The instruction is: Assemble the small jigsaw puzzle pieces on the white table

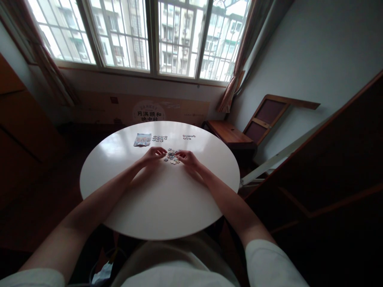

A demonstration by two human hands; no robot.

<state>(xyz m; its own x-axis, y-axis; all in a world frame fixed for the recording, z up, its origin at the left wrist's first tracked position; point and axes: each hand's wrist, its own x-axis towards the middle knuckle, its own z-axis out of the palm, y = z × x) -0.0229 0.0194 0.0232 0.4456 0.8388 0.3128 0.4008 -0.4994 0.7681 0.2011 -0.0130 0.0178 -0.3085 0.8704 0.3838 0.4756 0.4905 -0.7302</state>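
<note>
A small cluster of jigsaw pieces (172, 156) lies near the middle of a round white table (158, 199). My left hand (154, 154) rests on the table just left of the cluster, fingers curled, fingertips pinched at its edge. From the right, my right hand (186, 158) touches the cluster with fingers bent in a pinch. What either hand pinches is too small to name.
A printed picture card (142, 139) and two small groups of loose pieces (159, 138) (188, 136) lie at the table's far side. A wooden folding chair (239, 133) stands at the right, below a barred window (149, 36). Dark wooden furniture flanks both sides.
</note>
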